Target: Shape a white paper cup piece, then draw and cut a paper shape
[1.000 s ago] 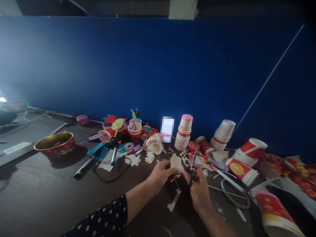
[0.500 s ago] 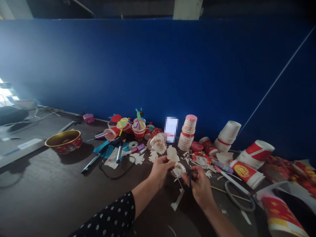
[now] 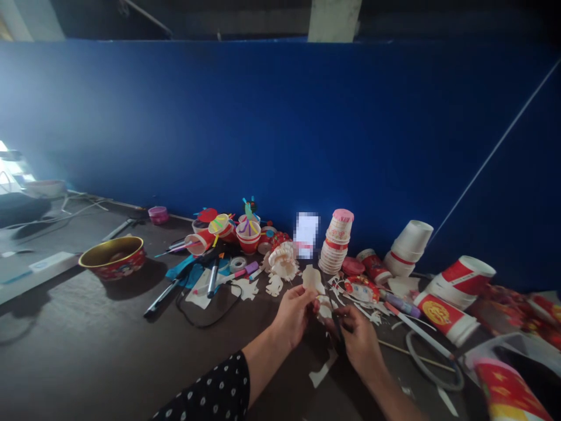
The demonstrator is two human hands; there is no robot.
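Observation:
Between the thumb and fingers of my left hand [image 3: 293, 313] is a cream piece of paper [image 3: 312, 279], its cut edge uneven. My right hand [image 3: 357, 339] is closed around the dark handles of a pair of scissors [image 3: 337, 324], whose blades point up and away beside the paper. Whether the blades are apart is too blurred to tell. A small white crimped paper piece [image 3: 325, 306] shows between the two hands; I cannot tell what supports it. Below them a curled paper strip [image 3: 323, 371] lies on the dark table.
A stack of paper cups [image 3: 336, 242] stands behind the hands. Several more red and white cups [image 3: 442, 313] lie at the right. A gold-lined bowl [image 3: 113, 257], markers [image 3: 213, 278] and tape roll [image 3: 238, 264] are at the left. Paper scraps surround the hands; a blue partition [image 3: 263, 117] rises behind.
The scissors first moved off the paper's right side, uncovering the crimped white piece. Now my right hand has tilted and the hands are closer together again. The view has shifted slightly left.

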